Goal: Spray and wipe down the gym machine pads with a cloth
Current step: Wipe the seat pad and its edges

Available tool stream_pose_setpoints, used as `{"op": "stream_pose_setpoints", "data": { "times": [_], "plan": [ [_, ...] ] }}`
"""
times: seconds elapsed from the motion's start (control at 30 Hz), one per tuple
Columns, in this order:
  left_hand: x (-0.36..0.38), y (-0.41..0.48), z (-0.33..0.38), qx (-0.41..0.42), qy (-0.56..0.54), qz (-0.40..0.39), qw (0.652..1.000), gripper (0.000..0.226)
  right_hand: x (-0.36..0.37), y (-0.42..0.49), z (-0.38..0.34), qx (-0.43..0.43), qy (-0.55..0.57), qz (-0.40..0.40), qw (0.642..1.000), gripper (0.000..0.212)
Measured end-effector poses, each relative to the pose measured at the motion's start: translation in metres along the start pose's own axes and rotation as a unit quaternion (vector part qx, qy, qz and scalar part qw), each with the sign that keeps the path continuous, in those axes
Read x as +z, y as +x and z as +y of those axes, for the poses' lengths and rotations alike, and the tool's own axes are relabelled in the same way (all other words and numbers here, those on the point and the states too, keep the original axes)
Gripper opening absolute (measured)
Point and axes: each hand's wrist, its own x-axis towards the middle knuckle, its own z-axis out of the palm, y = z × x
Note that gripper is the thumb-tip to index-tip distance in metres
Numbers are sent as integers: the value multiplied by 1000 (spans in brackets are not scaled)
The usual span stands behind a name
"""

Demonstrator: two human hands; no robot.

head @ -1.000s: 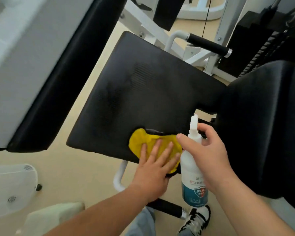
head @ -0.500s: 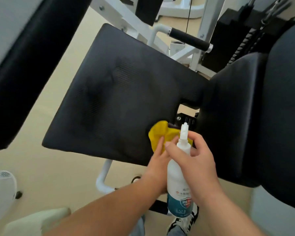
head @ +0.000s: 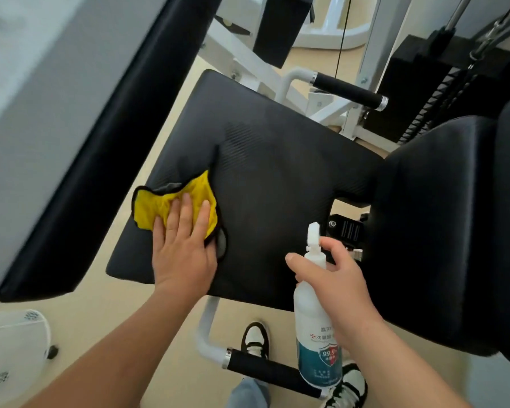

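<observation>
**Cloth under left palm, bottle upright in right hand**

Seat pad (head: pixel 277 184): large black cushion, fills the centre of the frame, tilted so one corner points to the upper middle. Faint ribbed texture shows near its middle.

Left hand (head: pixel 183 245): lies flat on the pad at centre left, palm down. Fingers (head: pixel 186 210) extended and held close together, pressing onto the yellow cloth (head: pixel 165 206). The cloth is bunched, with a dark edge trim; most of it sticks out past the fingertips toward the left edge of the pad, and a small fold shows to the right of the hand. Its far left lobe reaches the pad's edge.

Right hand (head: pixel 342 290): lower right of centre, wrapped around the neck and shoulder of a white spray bottle (head: pixel 315 334). Thumb lies across the front of the neck; one finger curls up beside the nozzle (head: pixel 313 232); whether it presses the trigger cannot be told. Bottle upright, label blue and white with a red shield mark, held just off the pad's near edge, well apart from the cloth.

Back pad (head: pixel 442 231): black, right side of the frame, adjoining the seat pad.

Surroundings: white machine frame (head: pixel 330 113) with a black grip (head: pixel 348 91) at upper right; a second black grip (head: pixel 265 369) at the bottom, near two black-and-white shoes (head: pixel 255 338). Beige floor (head: pixel 100 334).
</observation>
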Motion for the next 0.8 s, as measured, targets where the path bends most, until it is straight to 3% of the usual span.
{"op": "stream_pose_setpoints", "data": {
  "times": [0.07,0.2,0.37,0.67,0.73,0.8],
  "plan": [
    [4,0,14,-44,-12,-1,999,74,6,5,5,24,-6,-31,999,33],
    [14,-1,26,-46,-18,-5,999,77,17,16,16,84,5,-71,994,33],
    [20,-1,24,-43,-25,16,999,76,21,29,21,129,-17,-139,982,49],
    [18,2,35,-41,-5,-21,999,78,13,27,22,121,13,-122,985,49],
    [17,2,48,-13,-13,-28,999,80,6,24,20,102,16,-109,989,48],
    [17,-9,65,82,1,-45,996,83,1,21,16,79,22,-90,993,46]
  ]
}}
